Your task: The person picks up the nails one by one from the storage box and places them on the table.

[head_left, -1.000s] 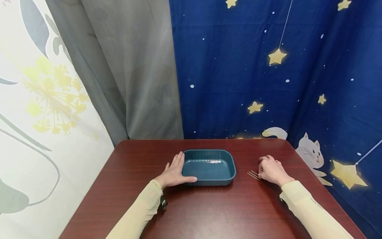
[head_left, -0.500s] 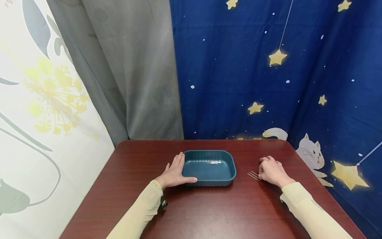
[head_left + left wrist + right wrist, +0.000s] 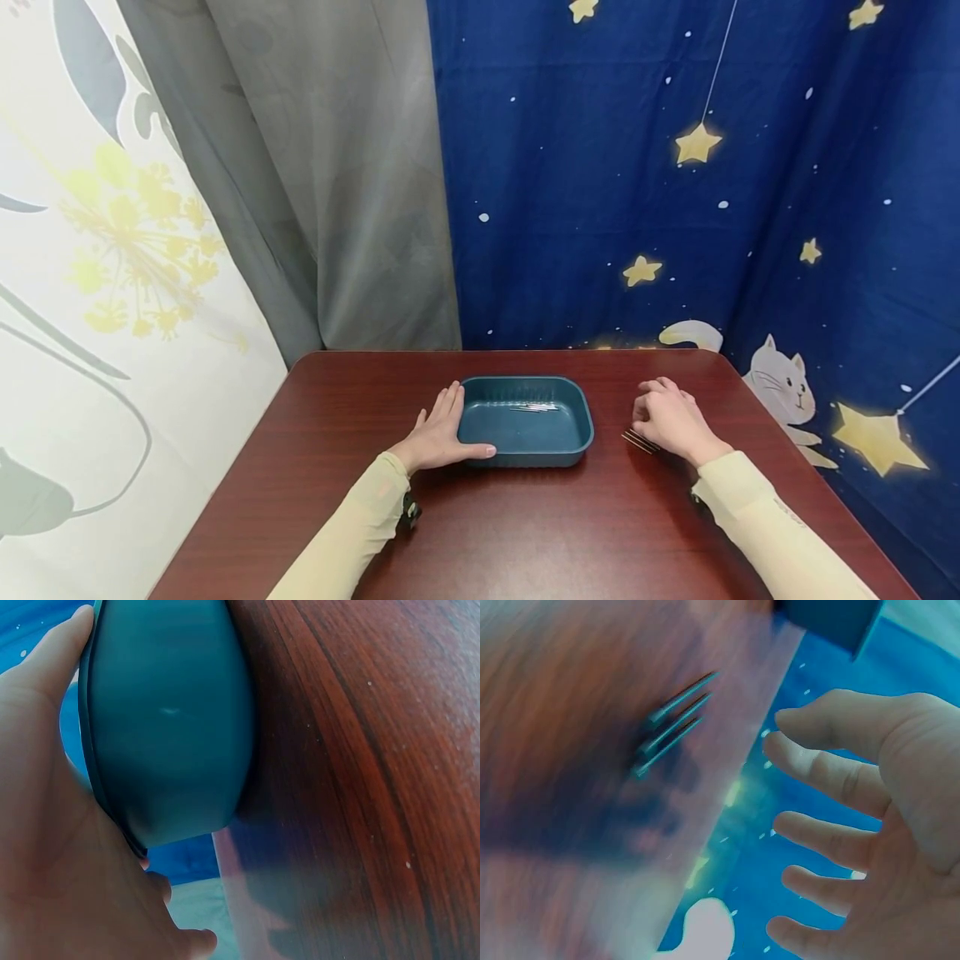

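Note:
My left hand (image 3: 435,429) rests spread along the left side of a dark teal plastic tray (image 3: 525,460). In the left wrist view, its thumb and fingers lie at the rim of the tray (image 3: 172,727). Several thin silvery nails (image 3: 535,407) lie inside toward the back. To the right of the tray, my right hand (image 3: 671,419) hovers just above three nails (image 3: 640,442) on the table. In the right wrist view these nails (image 3: 676,724) lie side by side, apart from the fingers. The thumb and index fingertips are close together, with nothing visible between them.
The reddish-brown wooden table (image 3: 555,533) has rounded far corners. Behind it hang a grey curtain (image 3: 375,208) and a blue star-patterned curtain (image 3: 570,183). A white printed curtain (image 3: 135,400) hangs at the left.
My right hand has lifted off the nails and moved slightly left and away from me. The left hand and the tray stay in place.

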A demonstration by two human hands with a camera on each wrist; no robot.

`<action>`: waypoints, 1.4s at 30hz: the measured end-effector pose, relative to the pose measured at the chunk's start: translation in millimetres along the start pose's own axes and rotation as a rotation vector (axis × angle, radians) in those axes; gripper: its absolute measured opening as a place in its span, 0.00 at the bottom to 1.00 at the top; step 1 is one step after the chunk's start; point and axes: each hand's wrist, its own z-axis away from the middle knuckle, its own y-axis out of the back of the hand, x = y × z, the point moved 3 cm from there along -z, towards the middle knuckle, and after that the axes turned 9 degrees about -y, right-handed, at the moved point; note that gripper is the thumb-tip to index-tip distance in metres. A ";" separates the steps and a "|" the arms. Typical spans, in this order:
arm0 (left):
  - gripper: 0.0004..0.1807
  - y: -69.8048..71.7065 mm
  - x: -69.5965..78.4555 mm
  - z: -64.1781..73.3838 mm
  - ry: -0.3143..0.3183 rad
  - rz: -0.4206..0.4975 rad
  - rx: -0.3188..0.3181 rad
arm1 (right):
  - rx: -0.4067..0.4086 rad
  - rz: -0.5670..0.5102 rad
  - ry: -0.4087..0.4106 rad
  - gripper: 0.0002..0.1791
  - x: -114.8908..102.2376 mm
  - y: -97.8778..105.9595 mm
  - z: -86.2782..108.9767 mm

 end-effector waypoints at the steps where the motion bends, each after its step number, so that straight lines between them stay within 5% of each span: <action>1: 0.70 0.1 -0.1 0.2 0.000 0.000 0.001 | 0.010 -0.008 0.008 0.09 -4.4 0.5 -1.9; 17: 0.71 -3.8 -3.7 -1.2 0.011 -0.001 -0.002 | 0.051 -0.201 0.026 0.02 -80.7 -11.2 -24.8; 31: 0.71 -0.5 1.3 -1.9 0.008 -0.005 -0.014 | -0.117 -0.113 0.107 0.08 -104.6 -48.9 -51.9; 42: 0.71 -1.5 -0.2 -2.8 0.012 -0.006 -0.003 | -0.116 -0.042 0.177 0.06 -118.8 -60.7 -67.5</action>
